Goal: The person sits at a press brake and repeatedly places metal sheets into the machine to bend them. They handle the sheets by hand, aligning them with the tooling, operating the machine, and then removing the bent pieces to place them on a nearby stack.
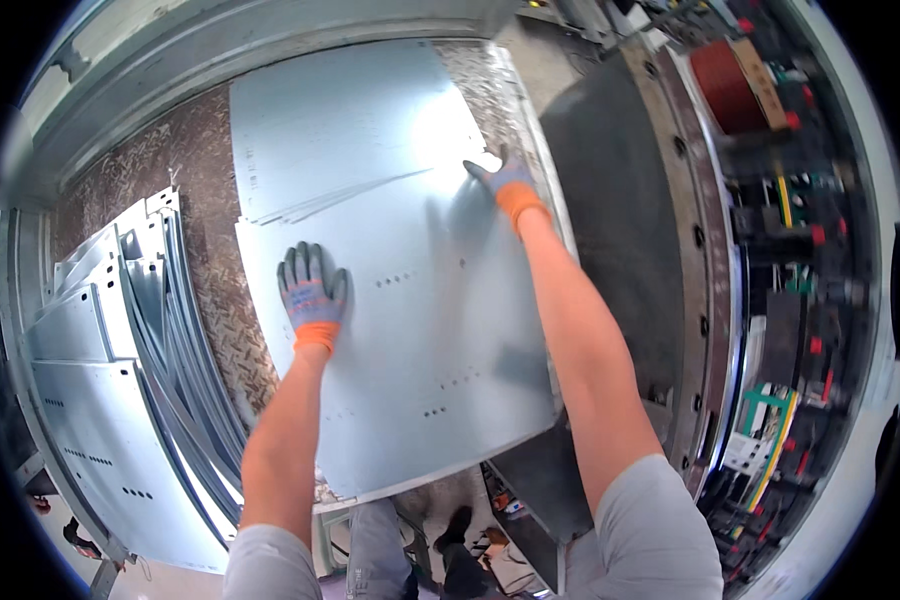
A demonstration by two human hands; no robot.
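Observation:
A large, flat grey metal sheet with small rows of holes lies in front of me. Its far edge shows several thin sheet edges fanned out over another metal sheet behind. My left hand, in a grey glove with an orange cuff, rests flat on the left part of the near sheet, fingers stretched. At the far right corner is my right hand, gloved alike, its thumb spread away from the stretched fingers and touching the sheet's edge. Bright glare beside the thumb blurs that corner.
To the left stand and lean several bent metal panels on a worn tread-plate surface. A dark flat table runs along the right. Beyond it are a red spool and cluttered racks. Below the near edge, a dark box shows.

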